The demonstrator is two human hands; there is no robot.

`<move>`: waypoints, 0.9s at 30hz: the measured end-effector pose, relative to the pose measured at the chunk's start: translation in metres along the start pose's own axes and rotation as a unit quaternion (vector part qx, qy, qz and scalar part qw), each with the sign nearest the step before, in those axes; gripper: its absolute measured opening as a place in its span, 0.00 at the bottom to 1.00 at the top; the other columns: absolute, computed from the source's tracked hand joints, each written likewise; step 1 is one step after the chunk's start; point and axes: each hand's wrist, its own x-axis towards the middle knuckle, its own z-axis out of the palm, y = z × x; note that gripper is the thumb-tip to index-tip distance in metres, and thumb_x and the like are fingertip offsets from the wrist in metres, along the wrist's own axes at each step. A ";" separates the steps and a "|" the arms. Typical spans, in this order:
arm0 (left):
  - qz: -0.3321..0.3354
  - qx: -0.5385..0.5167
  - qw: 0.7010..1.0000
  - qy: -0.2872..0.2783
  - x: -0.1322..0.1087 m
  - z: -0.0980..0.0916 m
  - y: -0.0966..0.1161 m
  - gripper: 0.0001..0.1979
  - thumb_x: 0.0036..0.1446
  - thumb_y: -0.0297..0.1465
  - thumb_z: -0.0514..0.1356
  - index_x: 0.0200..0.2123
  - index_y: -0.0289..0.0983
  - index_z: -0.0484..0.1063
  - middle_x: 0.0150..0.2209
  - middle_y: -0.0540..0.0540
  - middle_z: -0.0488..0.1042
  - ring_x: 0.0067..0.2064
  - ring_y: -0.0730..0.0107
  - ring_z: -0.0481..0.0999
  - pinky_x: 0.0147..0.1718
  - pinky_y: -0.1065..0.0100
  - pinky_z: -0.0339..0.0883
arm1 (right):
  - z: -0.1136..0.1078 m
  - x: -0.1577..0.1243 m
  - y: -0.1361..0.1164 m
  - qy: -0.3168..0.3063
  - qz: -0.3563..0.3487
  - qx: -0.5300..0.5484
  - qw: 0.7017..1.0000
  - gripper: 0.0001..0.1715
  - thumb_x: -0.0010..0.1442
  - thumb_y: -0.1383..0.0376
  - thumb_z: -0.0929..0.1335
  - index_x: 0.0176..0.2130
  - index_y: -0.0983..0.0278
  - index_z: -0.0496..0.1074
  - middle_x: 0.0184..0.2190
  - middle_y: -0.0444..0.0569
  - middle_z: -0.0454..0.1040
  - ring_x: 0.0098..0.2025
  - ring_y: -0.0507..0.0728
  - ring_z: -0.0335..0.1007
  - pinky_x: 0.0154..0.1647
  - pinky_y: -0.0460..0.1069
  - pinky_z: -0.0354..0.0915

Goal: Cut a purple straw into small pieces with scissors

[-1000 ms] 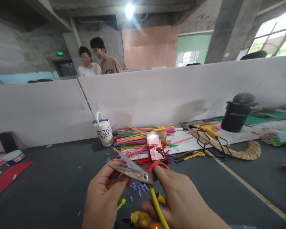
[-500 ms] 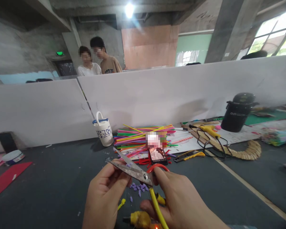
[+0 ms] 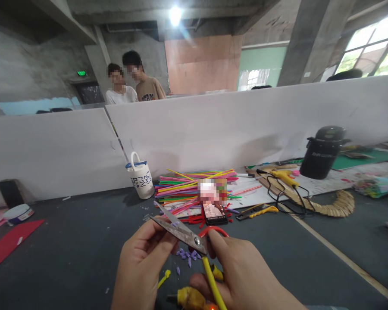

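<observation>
My right hand [image 3: 245,275] grips red-handled scissors [image 3: 184,232], whose blades stand apart and point left. A yellow strand [image 3: 212,284] runs down from the pivot through the same hand. My left hand [image 3: 141,262] is pinched at the blades on a small purple piece [image 3: 173,223]. Purple cut bits [image 3: 188,254] lie on the dark table just below the blades. Yellow bits [image 3: 189,296] lie under my hands.
A pile of coloured sticks [image 3: 194,183], a phone [image 3: 214,212] and a white cup [image 3: 140,176] lie ahead. A glue gun [image 3: 283,175], a black pot [image 3: 323,151] and a wooden-stick arc [image 3: 338,204] are at the right. Red paper [image 3: 9,241] lies left. Two people stand behind the white partition [image 3: 229,125].
The hands and scissors have dropped slightly; otherwise the grip and the open blades are the same.
</observation>
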 end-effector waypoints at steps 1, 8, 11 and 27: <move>0.000 0.005 1.000 -0.003 0.000 0.000 0.000 0.02 0.48 0.30 0.64 0.28 0.41 0.76 0.22 0.55 0.69 0.26 0.77 0.67 0.26 0.80 0.61 | 0.000 0.000 0.000 -0.005 0.003 0.001 1.000 0.24 0.48 0.46 0.68 0.29 0.62 0.62 0.23 0.48 0.73 0.21 0.58 0.67 0.20 0.47 0.46; 0.005 0.014 1.000 -0.009 -0.001 0.001 0.001 0.02 0.49 0.31 0.63 0.27 0.40 0.75 0.21 0.54 0.68 0.26 0.75 0.67 0.27 0.78 0.62 | 0.003 -0.001 0.002 -0.026 0.012 0.000 1.000 0.23 0.50 0.46 0.66 0.29 0.63 0.63 0.22 0.47 0.72 0.20 0.56 0.65 0.20 0.46 0.45; 0.002 0.013 1.000 -0.007 -0.001 0.000 0.000 0.03 0.48 0.31 0.64 0.29 0.39 0.76 0.23 0.53 0.71 0.27 0.74 0.68 0.28 0.77 0.62 | 0.002 -0.001 0.003 -0.030 0.019 0.008 0.999 0.21 0.52 0.47 0.64 0.29 0.63 0.63 0.21 0.46 0.71 0.20 0.55 0.62 0.20 0.46 0.44; -0.237 -0.086 0.951 -0.180 -0.001 0.016 -0.013 0.06 0.44 0.29 0.66 0.22 0.33 0.73 0.18 0.50 0.70 0.20 0.79 0.63 0.20 0.76 0.56 | -0.014 0.013 0.015 -0.082 0.105 0.499 0.856 0.06 0.49 0.64 0.66 0.30 0.63 0.67 0.15 0.34 0.57 0.13 0.45 0.51 0.11 0.40 0.50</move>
